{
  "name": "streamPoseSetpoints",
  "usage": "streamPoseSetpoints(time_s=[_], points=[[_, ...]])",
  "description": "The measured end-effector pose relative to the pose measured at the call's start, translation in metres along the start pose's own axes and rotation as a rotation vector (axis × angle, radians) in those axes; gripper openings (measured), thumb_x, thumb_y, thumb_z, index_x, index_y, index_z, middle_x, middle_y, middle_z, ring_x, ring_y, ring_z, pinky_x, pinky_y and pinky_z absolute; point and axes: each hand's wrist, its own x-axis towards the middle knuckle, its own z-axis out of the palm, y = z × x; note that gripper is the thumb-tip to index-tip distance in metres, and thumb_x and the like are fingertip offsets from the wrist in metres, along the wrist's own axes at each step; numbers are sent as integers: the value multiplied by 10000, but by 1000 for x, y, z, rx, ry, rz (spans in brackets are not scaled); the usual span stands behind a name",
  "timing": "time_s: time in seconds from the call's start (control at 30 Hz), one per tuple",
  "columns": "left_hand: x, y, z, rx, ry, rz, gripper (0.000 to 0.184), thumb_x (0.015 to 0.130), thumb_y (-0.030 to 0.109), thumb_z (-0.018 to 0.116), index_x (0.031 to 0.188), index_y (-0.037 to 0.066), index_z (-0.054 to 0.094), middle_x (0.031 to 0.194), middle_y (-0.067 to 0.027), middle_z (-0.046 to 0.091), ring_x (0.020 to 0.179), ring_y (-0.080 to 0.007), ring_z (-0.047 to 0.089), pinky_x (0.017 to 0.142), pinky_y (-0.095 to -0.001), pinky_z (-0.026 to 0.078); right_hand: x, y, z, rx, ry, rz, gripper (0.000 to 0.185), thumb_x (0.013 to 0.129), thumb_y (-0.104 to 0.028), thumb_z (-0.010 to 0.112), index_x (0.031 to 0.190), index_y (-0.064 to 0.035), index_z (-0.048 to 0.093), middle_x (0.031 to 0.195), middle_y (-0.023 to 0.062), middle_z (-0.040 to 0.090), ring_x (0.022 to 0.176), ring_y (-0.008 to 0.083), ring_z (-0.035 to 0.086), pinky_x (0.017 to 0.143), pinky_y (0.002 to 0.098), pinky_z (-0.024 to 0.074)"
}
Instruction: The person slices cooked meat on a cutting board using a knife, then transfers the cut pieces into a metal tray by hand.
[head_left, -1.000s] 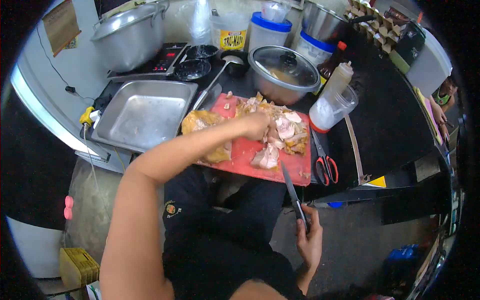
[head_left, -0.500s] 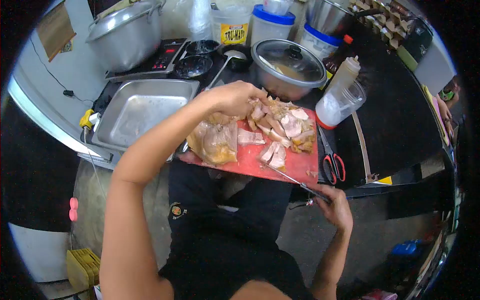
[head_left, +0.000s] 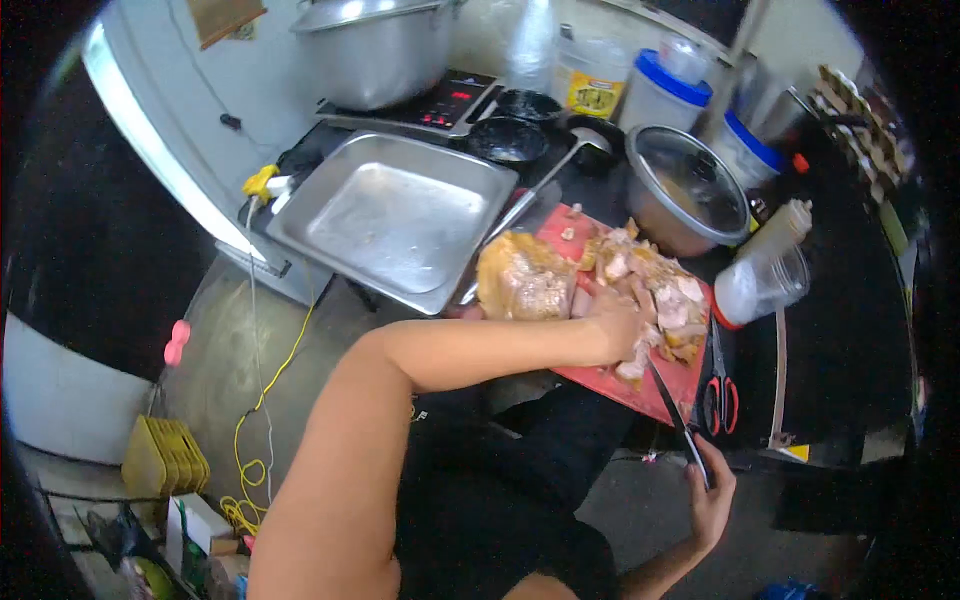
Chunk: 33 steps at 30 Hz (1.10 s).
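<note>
A knife (head_left: 672, 398) is gripped by its dark handle in my right hand (head_left: 712, 490), at the near edge of the red cutting board (head_left: 605, 383). Its blade points up the board, the tip at small pieces of cut meat. My left hand (head_left: 618, 325) is closed over pieces of cooked meat (head_left: 638, 362) beside the blade; its fingers are partly hidden. More chopped meat (head_left: 680, 305) lies heaped on the right half of the board. A large uncut piece of cooked meat (head_left: 525, 278) with yellowish skin rests at the board's left.
Left of the board stands a steel tray (head_left: 395, 225); a ladle (head_left: 530, 195) lies between them. Red-handled scissors (head_left: 720, 395) lie to the right, near a squeeze bottle (head_left: 780, 230). Behind are a lidded pot (head_left: 690, 190), black bowls (head_left: 508, 140) and a large pot (head_left: 375, 55) on a cooker.
The view has swung left, so the counter appears farther right. My left hand has come down from the heaped meat to the pieces by the blade. My right hand still holds the knife, now angled more steeply.
</note>
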Motion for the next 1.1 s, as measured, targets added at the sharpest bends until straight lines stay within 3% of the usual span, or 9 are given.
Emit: streamPoseSetpoints(time_s=[0.1,0.2,0.23,0.37,0.47,0.67,0.8,1.03,1.1], points=[[17,2,13,-67,33,-93,958,657,151,820,1413,-109,293,1274,-303,551,1151,-456,567,829,-734,419,-13,12,-6,5,25,10,374,893,-116,624,1237,31,608,1054,68,645,762,90,558,693,229,456],[6,-10,0,49,-82,27,419,862,206,587,1280,181,601,1190,-208,612,1099,-370,609,800,-473,529,-23,21,-10,-22,33,21,376,890,-85,623,1246,32,603,1051,69,636,742,78,547,663,223,450],[9,-14,2,83,-101,93,479,863,198,585,1337,258,551,1168,-191,623,1121,-353,598,797,-494,526,-25,24,-9,-17,43,-7,376,889,-78,623,1247,32,603,1043,68,637,741,78,546,661,222,450],[10,-23,-7,216,-127,298,506,846,212,609,1343,275,537,1173,-173,617,1122,-332,595,800,-516,522,-24,22,-1,-30,52,-68,374,889,-58,608,1252,32,598,1007,65,639,738,80,544,656,224,452],[19,-32,0,72,-174,370,537,803,206,649,1324,278,540,1154,-160,620,1124,-337,588,804,-518,521,-31,-1,4,112,23,80,351,861,4,612,1209,39,622,1118,124,660,973,157,610,834,274,481],[28,-44,-5,180,-345,590,380,746,175,685,1115,180,596,1074,-130,642,1024,-353,624,738,-509,533,-35,-10,15,117,108,43,391,815,68,610,1202,10,635,1042,117,698,846,134,631,762,269,497],[12,-35,-23,284,-404,435,373,688,64,701,1056,91,640,1047,-152,681,1023,-343,639,848,-473,509,-39,-25,12,60,124,11,389,810,50,637,1196,-1,643,1065,139,707,912,170,674,792,290,512],[28,-69,-17,-12,-191,495,516,681,-3,644,1177,120,572,1010,-132,647,977,-340,621,833,-432,492,-41,-33,4,36,134,32,378,828,-14,670,1204,-44,649,1086,156,705,939,224,697,818,320,522],[19,-66,-45,-201,-129,503,387,670,-22,664,1036,71,578,987,-151,635,949,-317,624,787,-414,499,-42,-31,6,92,129,62,376,829,-22,670,1204,-43,648,1098,160,701,960,229,696,827,324,522]])
